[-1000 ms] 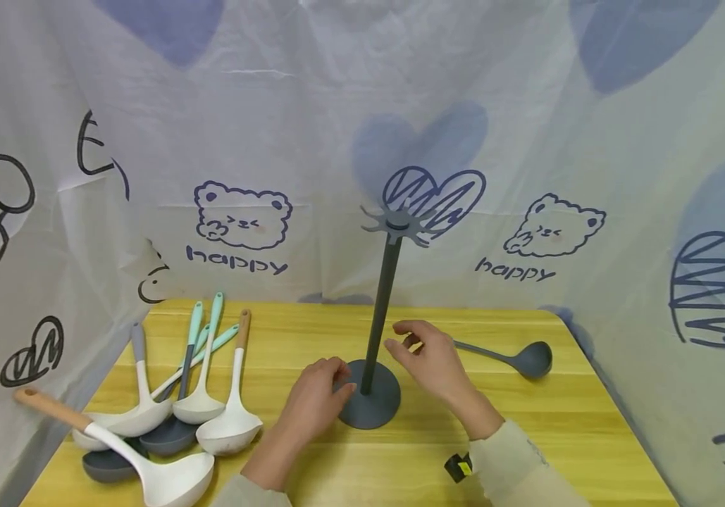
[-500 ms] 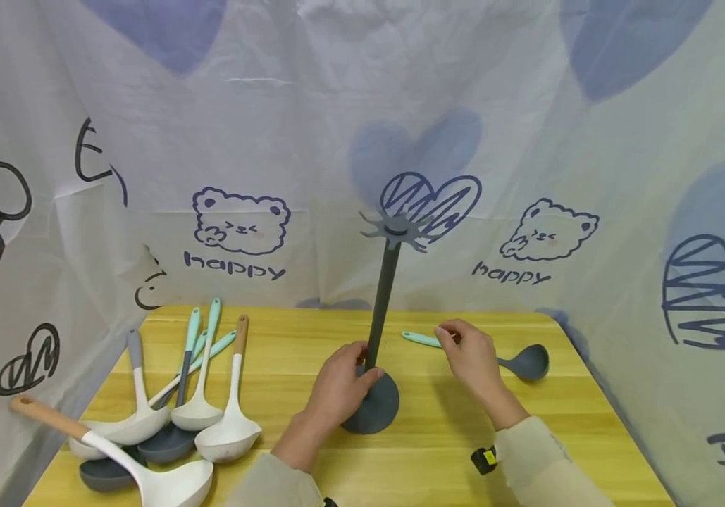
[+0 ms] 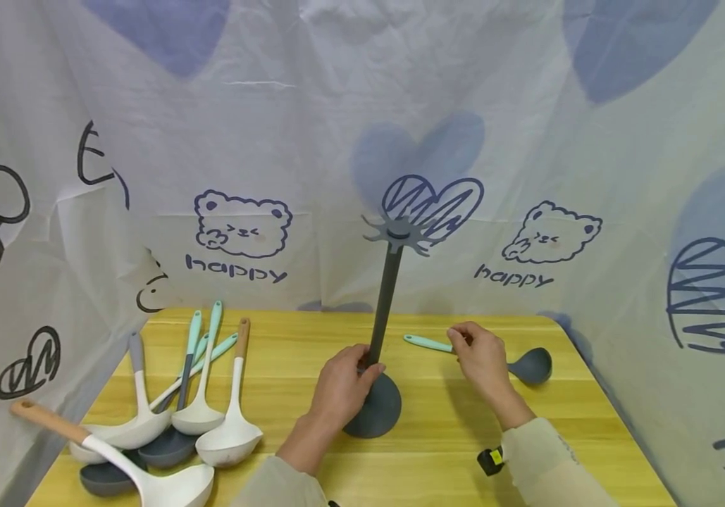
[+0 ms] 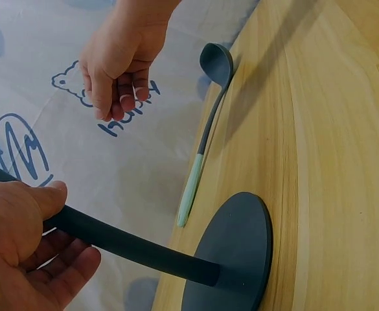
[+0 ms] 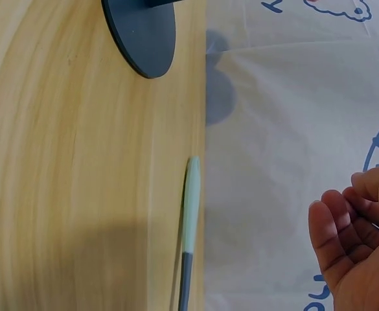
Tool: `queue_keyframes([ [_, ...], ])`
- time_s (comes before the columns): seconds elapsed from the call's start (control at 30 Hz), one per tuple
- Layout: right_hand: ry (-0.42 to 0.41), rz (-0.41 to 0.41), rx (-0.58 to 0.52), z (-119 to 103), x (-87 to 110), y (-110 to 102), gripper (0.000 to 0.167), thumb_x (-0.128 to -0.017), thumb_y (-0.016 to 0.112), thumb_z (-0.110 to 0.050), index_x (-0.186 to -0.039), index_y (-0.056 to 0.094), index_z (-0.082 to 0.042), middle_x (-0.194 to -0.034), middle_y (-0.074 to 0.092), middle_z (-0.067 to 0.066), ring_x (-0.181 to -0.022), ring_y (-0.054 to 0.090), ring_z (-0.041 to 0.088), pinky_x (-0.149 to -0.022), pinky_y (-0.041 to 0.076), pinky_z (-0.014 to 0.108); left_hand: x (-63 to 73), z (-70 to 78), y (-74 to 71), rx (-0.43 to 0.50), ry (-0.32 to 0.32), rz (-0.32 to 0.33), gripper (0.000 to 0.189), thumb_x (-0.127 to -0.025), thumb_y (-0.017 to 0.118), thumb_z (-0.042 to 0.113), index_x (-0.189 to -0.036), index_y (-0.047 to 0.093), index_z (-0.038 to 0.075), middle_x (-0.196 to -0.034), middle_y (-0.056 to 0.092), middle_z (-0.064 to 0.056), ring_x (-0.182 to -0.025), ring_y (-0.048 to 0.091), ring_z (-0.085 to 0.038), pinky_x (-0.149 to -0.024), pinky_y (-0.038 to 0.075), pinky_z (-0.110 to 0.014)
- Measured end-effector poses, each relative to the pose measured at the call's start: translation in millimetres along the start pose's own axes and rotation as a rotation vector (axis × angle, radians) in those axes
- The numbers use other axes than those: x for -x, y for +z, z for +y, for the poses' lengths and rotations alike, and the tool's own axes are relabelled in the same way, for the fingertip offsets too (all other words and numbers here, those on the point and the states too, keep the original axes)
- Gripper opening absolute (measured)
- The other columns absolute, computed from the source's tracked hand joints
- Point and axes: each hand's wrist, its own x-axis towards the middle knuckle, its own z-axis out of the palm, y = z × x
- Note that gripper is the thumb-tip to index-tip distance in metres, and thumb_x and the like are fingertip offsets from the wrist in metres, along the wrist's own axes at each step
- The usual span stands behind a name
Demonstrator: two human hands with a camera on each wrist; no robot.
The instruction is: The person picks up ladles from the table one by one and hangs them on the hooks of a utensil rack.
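A dark grey utensil stand [image 3: 385,299], with a round base and a ring of hooks on top, stands upright mid-table. My left hand [image 3: 339,389] holds its pole low down, thumb on one side and fingers on the other; the left wrist view shows this hand [image 4: 11,240] around the pole. To the right lies a dark grey ladle [image 3: 530,366] with a mint handle [image 4: 190,191]. Above the ladle hovers my right hand [image 3: 481,358], which covers part of its shaft in the head view. In the right wrist view that hand [image 5: 364,233] has loosely bent fingers around nothing.
Several ladles lie in a pile at the left, among them a white ladle [image 3: 175,486] with a wooden handle and a white ladle [image 3: 229,440] beside it. A patterned cloth [image 3: 337,141] hangs behind and at both sides of the wooden table [image 3: 425,458].
My left hand has moved right and taken hold of the stand's pole. My right hand has moved right, away from the pole, uncovering the mint ladle handle. The ladles have stayed put.
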Motion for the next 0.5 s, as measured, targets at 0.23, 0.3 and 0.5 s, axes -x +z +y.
queue_keyframes([
  [0.23,0.002,-0.005,0.018,6.1,0.7,1.3,0.023,-0.108,0.064,-0.028,-0.110,0.075,-0.008,-0.086,0.074,0.011,-0.068,0.059,0.019,-0.062,0.046,0.032,1.3,-2.7,2.2,-0.021,0.016,0.020,0.020,-0.101,0.074,0.027,-0.115,0.074,0.013,-0.099,0.071,0.000,-0.088,0.071,-0.018,-0.073,0.060,-0.033],
  [0.3,0.001,-0.011,0.021,6.8,0.3,0.8,0.024,-0.108,0.063,-0.028,-0.110,0.075,-0.008,-0.087,0.074,0.011,-0.069,0.060,0.018,-0.061,0.047,0.032,1.4,-2.9,2.1,-0.033,0.027,0.026,0.019,-0.101,0.074,0.027,-0.114,0.074,0.013,-0.098,0.071,0.000,-0.086,0.070,-0.017,-0.072,0.059,-0.032],
  [0.5,-0.017,-0.038,0.085,13.7,-8.4,-5.9,0.026,-0.108,0.062,-0.027,-0.115,0.075,-0.006,-0.092,0.073,0.011,-0.072,0.061,0.021,-0.063,0.048,0.035,0.1,-3.2,1.5,-0.053,0.051,0.038,0.017,-0.100,0.075,0.027,-0.111,0.075,0.013,-0.093,0.070,0.002,-0.081,0.067,-0.014,-0.069,0.056,-0.029],
])
